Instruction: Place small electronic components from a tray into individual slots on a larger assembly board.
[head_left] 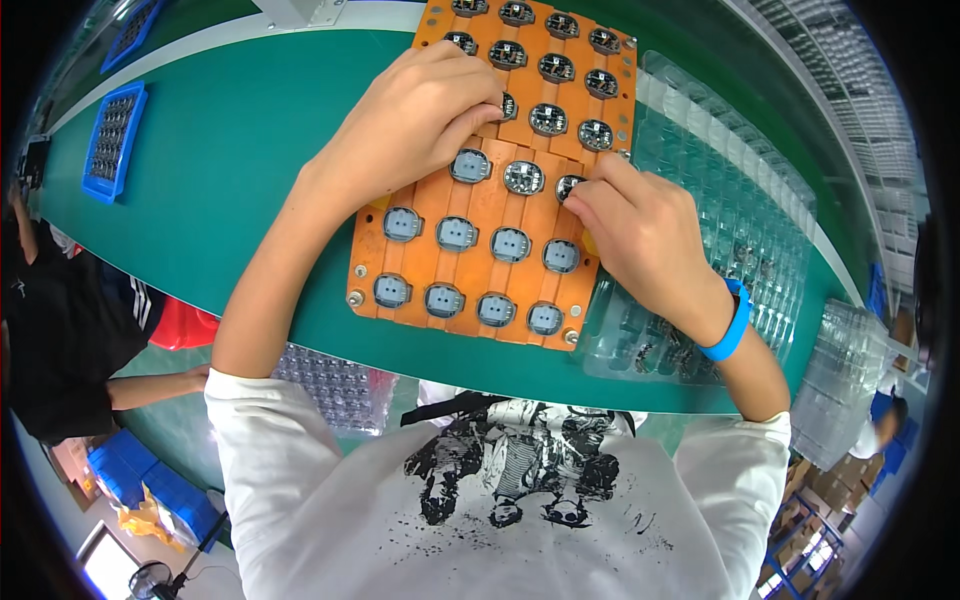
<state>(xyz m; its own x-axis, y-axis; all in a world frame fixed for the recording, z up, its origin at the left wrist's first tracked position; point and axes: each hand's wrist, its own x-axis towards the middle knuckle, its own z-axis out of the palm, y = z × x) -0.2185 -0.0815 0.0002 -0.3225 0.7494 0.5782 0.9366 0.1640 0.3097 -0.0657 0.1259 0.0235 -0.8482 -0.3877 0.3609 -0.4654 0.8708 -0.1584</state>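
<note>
An orange fixture board (427,269) lies on the green table, with rows of round recesses. Its lower recesses hold round parts with grey faces (456,234). Those farther up hold dark and silvery round electronic parts (548,119). My left hand (430,115) is closed, thumb and fingertips together at the left edge of one such part; whatever they pinch is hidden. At the board's right side, my right hand (640,225), wearing a blue wristband (738,322), pinches a round electronic part (568,187) at its recess. The fingers partly cover that part.
Clear plastic trays (700,200) with some small parts lie right of the board on the green table (230,130). A blue tray of parts (115,140) sits at the far left. Beyond the table's left edge is another person (75,330). Stacked clear trays (845,370) stand at the right.
</note>
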